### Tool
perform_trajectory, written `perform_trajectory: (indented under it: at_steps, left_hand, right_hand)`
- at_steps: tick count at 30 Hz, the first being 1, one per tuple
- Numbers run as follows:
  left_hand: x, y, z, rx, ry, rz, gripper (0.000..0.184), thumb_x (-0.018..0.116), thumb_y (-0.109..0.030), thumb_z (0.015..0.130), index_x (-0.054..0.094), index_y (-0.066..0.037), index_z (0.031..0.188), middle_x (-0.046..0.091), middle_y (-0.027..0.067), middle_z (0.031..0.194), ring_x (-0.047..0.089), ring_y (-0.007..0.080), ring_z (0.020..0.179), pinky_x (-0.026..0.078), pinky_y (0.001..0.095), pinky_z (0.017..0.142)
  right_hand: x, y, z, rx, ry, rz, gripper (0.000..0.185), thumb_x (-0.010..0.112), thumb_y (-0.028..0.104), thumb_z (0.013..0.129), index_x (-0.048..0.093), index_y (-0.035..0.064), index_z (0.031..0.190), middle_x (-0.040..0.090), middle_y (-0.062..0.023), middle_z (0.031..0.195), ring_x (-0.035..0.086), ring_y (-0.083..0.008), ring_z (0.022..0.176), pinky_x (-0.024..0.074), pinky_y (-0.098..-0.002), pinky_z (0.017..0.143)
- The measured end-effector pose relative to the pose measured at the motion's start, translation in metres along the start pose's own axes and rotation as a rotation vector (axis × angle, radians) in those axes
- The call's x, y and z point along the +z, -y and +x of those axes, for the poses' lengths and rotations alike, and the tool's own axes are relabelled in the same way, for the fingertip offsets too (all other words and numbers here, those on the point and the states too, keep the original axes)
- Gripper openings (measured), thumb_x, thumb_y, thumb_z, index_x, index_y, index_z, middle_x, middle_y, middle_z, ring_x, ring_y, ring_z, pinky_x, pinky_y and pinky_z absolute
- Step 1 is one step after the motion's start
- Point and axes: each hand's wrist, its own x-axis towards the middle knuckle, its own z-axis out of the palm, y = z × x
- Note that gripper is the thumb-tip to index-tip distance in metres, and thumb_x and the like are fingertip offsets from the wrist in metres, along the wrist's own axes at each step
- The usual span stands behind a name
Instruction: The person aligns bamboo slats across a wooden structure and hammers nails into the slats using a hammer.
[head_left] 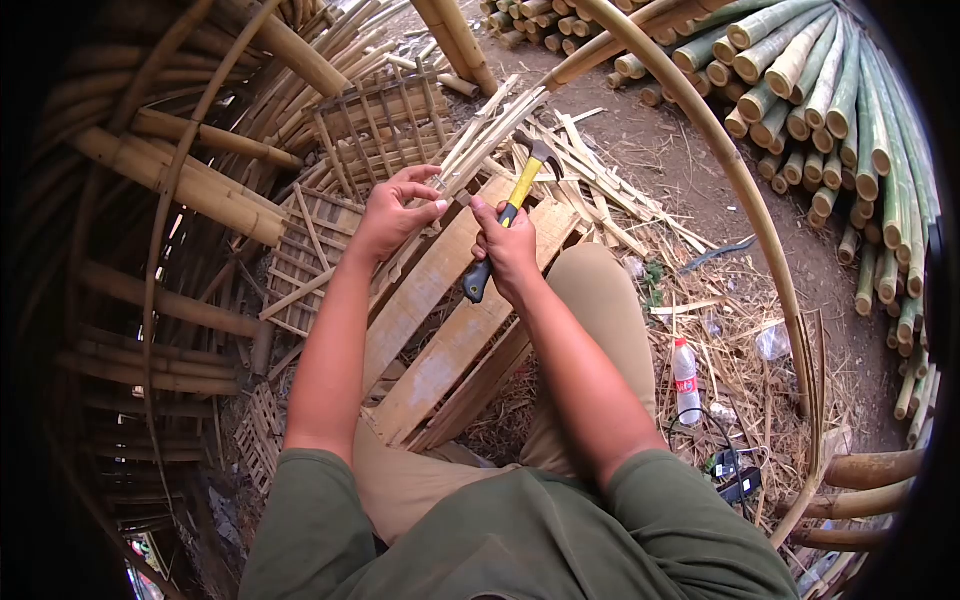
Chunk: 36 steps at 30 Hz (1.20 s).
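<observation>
My right hand point(508, 245) is wrapped round the black and yellow handle of a claw hammer point(524, 188), its metal head tilted up and away from me. To its left, my left hand point(400, 212) is raised with thumb and fingers curled toward each other; whether something small sits at the fingertips is too small to tell. Both hands are above the far end of a wooden plank bench point(440, 320) between my legs. Thin bamboo strips point(480, 150) lie just beyond the hands.
Cut bamboo poles point(800, 80) are stacked at the upper right. A curved bamboo pole point(745, 180) arches on the right. A bottle point(686, 382) stands among shavings beside my right leg. Slatted bamboo panels point(385, 125) lean at the upper left.
</observation>
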Motion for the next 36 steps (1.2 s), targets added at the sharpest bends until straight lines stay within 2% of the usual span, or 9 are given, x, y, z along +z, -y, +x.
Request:
perform_trajectory:
  at_steps: [6,9,11,20,27,36]
  left_hand:
    - [0.000,0.000,0.000,-0.014,0.005,-0.009,0.018,0.083,-0.012,0.079,0.075,0.001,0.089,0.057,0.0113,0.137,0.051,0.0234,0.130,0.038,0.0358,0.110]
    - [-0.001,0.000,-0.001,-0.002,0.000,0.001,0.018,0.083,-0.012,0.079,0.075,0.001,0.089,0.057,0.0111,0.137,0.051,0.0231,0.130,0.038,0.0358,0.110]
    - [-0.003,0.001,-0.002,0.025,0.012,0.044,0.013,0.079,-0.007,0.081,0.075,-0.001,0.092,0.055,0.0121,0.138,0.050,0.0228,0.130,0.039,0.0345,0.108]
    - [0.004,0.011,-0.012,0.058,-0.038,0.088,0.015,0.082,-0.009,0.078,0.075,-0.002,0.089,0.056,0.0128,0.137,0.049,0.0239,0.131,0.034,0.0374,0.112]
    - [0.014,0.018,-0.017,0.104,-0.080,0.187,0.017,0.085,-0.015,0.075,0.076,-0.004,0.084,0.060,0.0116,0.133,0.052,0.0257,0.130,0.037,0.0395,0.112]
    - [0.014,0.013,-0.011,0.060,-0.078,0.115,0.014,0.082,-0.008,0.078,0.074,-0.002,0.087,0.059,0.0128,0.133,0.052,0.0244,0.129,0.037,0.0388,0.111]
  right_hand:
    - [0.005,-0.004,0.003,-0.002,-0.084,-0.030,0.051,0.084,0.019,0.083,0.036,0.0114,0.100,0.054,-0.0008,0.074,0.044,-0.0075,0.045,0.0380,-0.0252,0.040]
    - [0.005,-0.005,0.004,0.040,-0.056,0.020,0.050,0.084,0.018,0.083,0.037,0.0123,0.098,0.053,-0.0007,0.074,0.044,-0.0074,0.044,0.0374,-0.0250,0.040]
    - [0.004,-0.005,0.005,0.094,-0.025,0.062,0.049,0.085,0.016,0.081,0.038,0.0136,0.095,0.052,0.0003,0.073,0.043,-0.0070,0.045,0.0364,-0.0247,0.040]
    - [-0.009,-0.002,0.010,0.241,0.053,0.073,0.047,0.085,0.012,0.080,0.038,0.0154,0.089,0.044,0.0037,0.070,0.039,-0.0065,0.045,0.0353,-0.0238,0.040]
    - [-0.016,-0.007,0.010,0.196,0.046,0.043,0.045,0.083,0.011,0.082,0.039,0.0148,0.088,0.045,0.0032,0.070,0.039,-0.0066,0.045,0.0349,-0.0230,0.040]
    - [-0.012,-0.012,0.016,0.175,-0.028,0.067,0.054,0.088,0.015,0.076,0.037,0.0127,0.094,0.047,0.0011,0.071,0.039,-0.0074,0.044,0.0351,-0.0245,0.039]
